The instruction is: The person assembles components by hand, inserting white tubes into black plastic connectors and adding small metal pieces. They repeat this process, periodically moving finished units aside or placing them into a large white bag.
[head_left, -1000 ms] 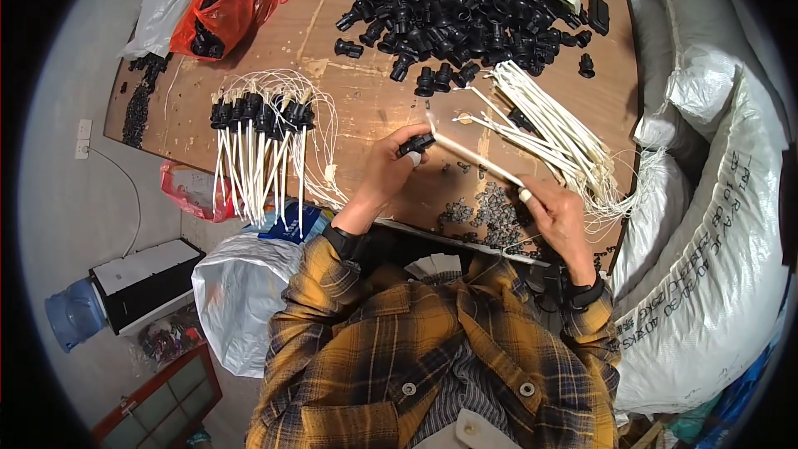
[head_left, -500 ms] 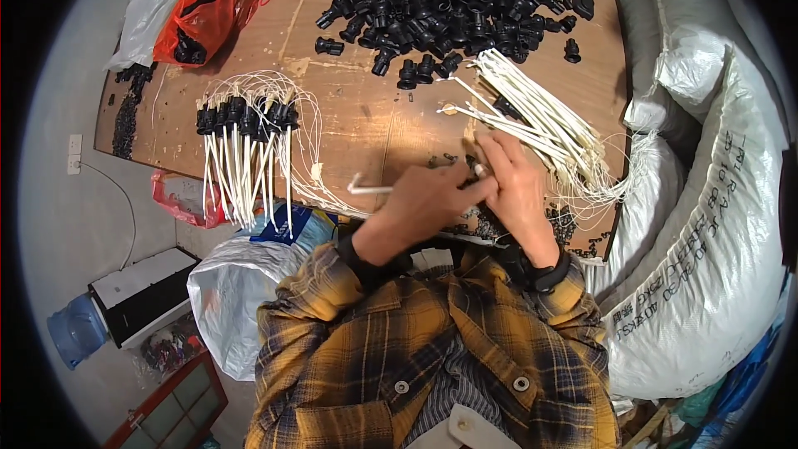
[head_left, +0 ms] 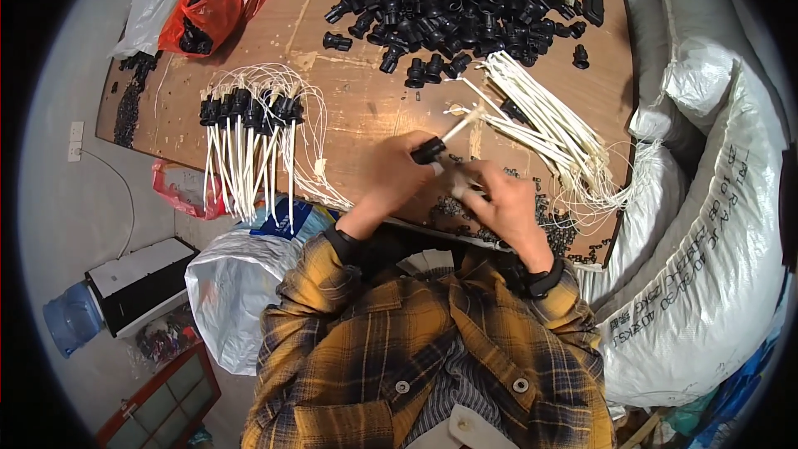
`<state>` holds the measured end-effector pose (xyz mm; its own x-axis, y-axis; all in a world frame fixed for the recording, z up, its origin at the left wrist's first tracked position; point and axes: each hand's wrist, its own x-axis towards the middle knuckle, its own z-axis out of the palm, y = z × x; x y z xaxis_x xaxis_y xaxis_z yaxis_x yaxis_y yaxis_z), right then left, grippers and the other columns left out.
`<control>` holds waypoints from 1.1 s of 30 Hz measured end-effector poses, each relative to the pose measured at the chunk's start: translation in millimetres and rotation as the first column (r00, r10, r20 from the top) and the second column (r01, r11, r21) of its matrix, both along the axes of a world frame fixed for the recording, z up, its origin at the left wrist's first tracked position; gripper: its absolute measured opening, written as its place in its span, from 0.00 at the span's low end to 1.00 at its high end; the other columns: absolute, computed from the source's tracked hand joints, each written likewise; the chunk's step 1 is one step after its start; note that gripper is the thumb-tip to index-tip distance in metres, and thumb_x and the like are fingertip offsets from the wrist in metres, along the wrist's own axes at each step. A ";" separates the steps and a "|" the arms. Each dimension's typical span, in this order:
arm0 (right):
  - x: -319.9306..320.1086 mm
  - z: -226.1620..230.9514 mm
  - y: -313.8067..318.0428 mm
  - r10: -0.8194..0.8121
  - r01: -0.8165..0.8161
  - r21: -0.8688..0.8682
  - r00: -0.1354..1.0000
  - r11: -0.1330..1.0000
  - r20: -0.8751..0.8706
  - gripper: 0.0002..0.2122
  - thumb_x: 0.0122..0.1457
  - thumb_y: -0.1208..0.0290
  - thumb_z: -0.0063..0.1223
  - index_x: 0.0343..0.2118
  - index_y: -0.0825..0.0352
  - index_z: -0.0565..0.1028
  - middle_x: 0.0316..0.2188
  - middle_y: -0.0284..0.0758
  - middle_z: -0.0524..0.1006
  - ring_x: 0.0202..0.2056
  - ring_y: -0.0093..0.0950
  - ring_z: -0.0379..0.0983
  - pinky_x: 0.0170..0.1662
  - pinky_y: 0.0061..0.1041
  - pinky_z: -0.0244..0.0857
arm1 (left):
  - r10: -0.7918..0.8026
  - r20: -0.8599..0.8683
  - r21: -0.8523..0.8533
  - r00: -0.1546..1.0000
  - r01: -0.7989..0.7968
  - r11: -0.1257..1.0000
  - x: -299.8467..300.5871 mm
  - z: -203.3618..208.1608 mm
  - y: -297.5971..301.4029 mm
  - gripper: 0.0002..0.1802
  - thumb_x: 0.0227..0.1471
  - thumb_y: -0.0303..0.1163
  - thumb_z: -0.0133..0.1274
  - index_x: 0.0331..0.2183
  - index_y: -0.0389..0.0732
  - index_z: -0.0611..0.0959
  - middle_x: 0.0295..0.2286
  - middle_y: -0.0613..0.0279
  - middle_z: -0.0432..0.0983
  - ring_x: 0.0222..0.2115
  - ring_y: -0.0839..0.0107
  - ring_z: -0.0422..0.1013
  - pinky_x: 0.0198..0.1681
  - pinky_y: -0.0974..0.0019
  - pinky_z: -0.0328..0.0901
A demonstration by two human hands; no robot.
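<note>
Closed around a black plastic lamp-holder-like socket (head_left: 428, 150) is my left hand (head_left: 392, 176), blurred by motion. A white sleeved wire (head_left: 460, 125) sticks out of the socket toward the upper right. Close by on the right, my right hand (head_left: 509, 204) has its fingers bent together over small dark metal-looking parts (head_left: 445, 214); what lies between the fingertips is blurred. Beyond the right hand lies a bundle of white sleeved wires (head_left: 540, 108) with thin loose ends. To the left, a row of finished-looking sockets with wires (head_left: 249, 108) hangs over the table's edge.
A heap of black sockets (head_left: 449, 8) covers the far part of the wooden table (head_left: 349, 116). A red plastic bag (head_left: 208, 17) stands far left. Large white woven sacks (head_left: 706, 283) crowd the right side; an open white sack (head_left: 237, 299) stands below the left edge.
The socket and its white wire have come into sight in my left hand, the wire swinging from pointing left to upper right. My hands have moved apart; the right has dropped nearer the small parts.
</note>
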<state>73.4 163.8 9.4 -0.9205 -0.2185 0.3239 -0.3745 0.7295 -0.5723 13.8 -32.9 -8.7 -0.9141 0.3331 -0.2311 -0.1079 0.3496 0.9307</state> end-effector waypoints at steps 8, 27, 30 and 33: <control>7.8 6.1 -2.5 -0.090 0.115 0.247 0.990 0.962 -0.111 0.08 0.50 0.75 0.59 0.34 0.65 0.77 0.19 0.33 0.76 0.15 0.23 0.69 0.19 0.24 0.64 | -0.059 0.114 0.065 0.992 0.052 0.997 9.7 20.9 24.4 0.13 0.39 0.27 0.56 0.33 0.37 0.82 0.22 0.62 0.76 0.23 0.76 0.70 0.28 0.70 0.65; 5.6 -2.1 0.3 -0.140 0.171 -0.128 0.965 0.977 0.224 0.04 0.50 0.76 0.56 0.29 0.68 0.79 0.12 0.35 0.70 0.14 0.22 0.66 0.19 0.23 0.59 | -0.348 -0.320 -0.279 0.881 0.264 0.923 14.2 9.0 7.9 0.18 0.43 0.22 0.48 0.41 0.40 0.76 0.36 0.52 0.74 0.38 0.50 0.70 0.40 0.54 0.65; 4.6 1.2 -1.2 -0.094 0.132 -0.148 0.967 0.980 0.238 0.05 0.50 0.74 0.54 0.29 0.65 0.78 0.13 0.39 0.71 0.14 0.32 0.70 0.19 0.28 0.60 | -0.418 -0.239 -0.280 0.876 0.350 0.894 14.2 12.0 11.0 0.21 0.44 0.20 0.47 0.43 0.39 0.75 0.38 0.50 0.74 0.40 0.50 0.70 0.43 0.56 0.65; 5.4 8.7 -2.2 -0.074 0.139 -0.187 0.945 0.972 0.320 0.06 0.52 0.73 0.53 0.34 0.66 0.76 0.16 0.42 0.73 0.18 0.37 0.72 0.21 0.31 0.63 | -0.387 -0.267 -0.210 0.883 0.338 0.917 14.8 7.2 11.6 0.19 0.44 0.22 0.49 0.43 0.38 0.75 0.38 0.50 0.74 0.41 0.50 0.71 0.43 0.57 0.66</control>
